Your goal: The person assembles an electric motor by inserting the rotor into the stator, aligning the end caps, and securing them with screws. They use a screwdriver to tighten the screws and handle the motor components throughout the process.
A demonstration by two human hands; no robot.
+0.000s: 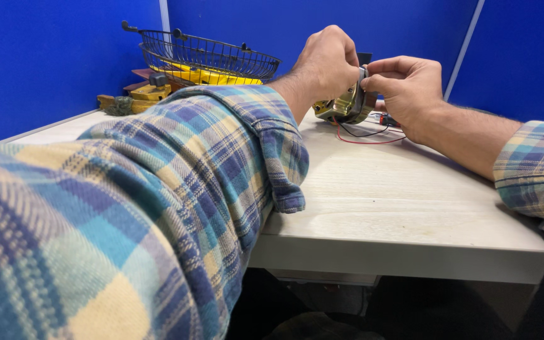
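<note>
Item: small brass-coloured metal motor assembly, standing on the far part of the desk, red and black wires trailing from its base toward the near edge. Both hands met over it: left hand closed on its top left, right hand pinching its upper right edge. Left of the assembly: wire basket over yellow parts.

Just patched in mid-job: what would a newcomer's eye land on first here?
First, the plaid sleeve filling the lower left. Then both hands meeting at top centre: the left hand and right hand pinch a brass-coloured metal part with red and black wires over the pale table. A wire basket sits far left against blue partitions.
</note>
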